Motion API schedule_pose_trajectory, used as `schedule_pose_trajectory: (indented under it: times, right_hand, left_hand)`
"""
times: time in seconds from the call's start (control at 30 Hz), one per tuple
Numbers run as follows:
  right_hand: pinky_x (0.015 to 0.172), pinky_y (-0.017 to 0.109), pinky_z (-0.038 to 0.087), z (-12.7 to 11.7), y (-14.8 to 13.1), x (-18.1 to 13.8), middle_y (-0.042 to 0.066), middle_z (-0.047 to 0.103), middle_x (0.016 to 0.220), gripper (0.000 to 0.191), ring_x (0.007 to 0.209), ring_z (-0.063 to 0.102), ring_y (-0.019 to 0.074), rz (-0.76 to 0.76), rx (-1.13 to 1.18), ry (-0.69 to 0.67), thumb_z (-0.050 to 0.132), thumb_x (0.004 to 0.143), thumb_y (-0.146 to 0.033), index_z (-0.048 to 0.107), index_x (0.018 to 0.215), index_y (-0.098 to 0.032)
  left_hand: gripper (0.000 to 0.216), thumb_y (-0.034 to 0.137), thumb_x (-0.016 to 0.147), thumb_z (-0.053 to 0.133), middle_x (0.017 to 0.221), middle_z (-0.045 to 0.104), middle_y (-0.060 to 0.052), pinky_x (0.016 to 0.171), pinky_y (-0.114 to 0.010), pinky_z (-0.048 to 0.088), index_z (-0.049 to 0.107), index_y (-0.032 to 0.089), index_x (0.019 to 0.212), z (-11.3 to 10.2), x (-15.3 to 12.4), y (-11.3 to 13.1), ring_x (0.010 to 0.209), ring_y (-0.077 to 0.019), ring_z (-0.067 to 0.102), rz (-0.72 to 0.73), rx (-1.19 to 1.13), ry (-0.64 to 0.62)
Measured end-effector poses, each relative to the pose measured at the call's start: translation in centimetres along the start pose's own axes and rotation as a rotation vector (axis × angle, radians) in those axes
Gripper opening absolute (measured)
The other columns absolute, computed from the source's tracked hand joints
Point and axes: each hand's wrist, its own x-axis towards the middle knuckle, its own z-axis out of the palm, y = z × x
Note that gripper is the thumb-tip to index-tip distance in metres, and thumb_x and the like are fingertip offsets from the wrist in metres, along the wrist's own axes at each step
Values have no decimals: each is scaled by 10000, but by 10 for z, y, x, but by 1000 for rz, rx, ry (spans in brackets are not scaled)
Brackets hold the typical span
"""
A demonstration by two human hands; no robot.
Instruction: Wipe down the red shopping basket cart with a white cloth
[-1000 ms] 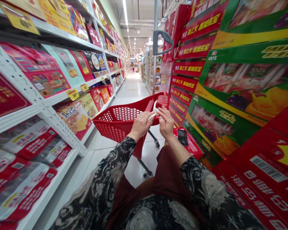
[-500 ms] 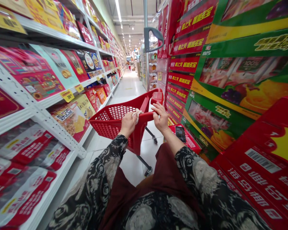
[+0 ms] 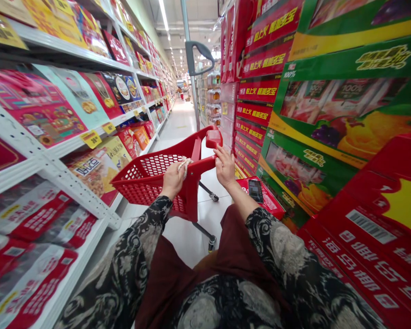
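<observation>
A red wheeled shopping basket with perforated sides stands tilted on the floor before my knees. My left hand is closed on a crumpled white cloth and presses it against the basket's near rim. At the raised red corner block, my right hand grips the rim, its fingers bent over the edge. From the basket rises a long grey pole with a grey loop handle. Below the frame, dark legs with casters show.
White shelves with packaged snacks line the left side. Stacked red drink cartons and green juice boxes rise close on the right. A phone lies on a low red box. The aisle floor runs ahead.
The basket, its pole and both hands have shifted left in view. My left hand has slid a little along the rim with the cloth. My right hand still holds the corner.
</observation>
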Motion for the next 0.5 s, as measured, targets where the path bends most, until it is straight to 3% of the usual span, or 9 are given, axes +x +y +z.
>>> schedule_pose_trajectory:
  times: [0.23,0.5]
  right_hand:
    - [1103,593,148,2,-4,3,66,525,1354,384,1313,401,224,11,-69,-28,340,874,-229,573,1179,-243]
    - [1102,597,169,3,-4,3,57,530,1351,365,1281,432,220,-14,-102,-22,354,892,-240,558,1194,-264]
  left_hand:
    - [331,359,915,390,1053,657,-83,922,-339,438,612,180,1083,1,5,14,997,-194,578,120,-23,-31]
    - [329,355,892,396,1073,658,-103,938,-378,441,619,174,1052,-12,-9,-21,1013,-215,585,-41,-23,15]
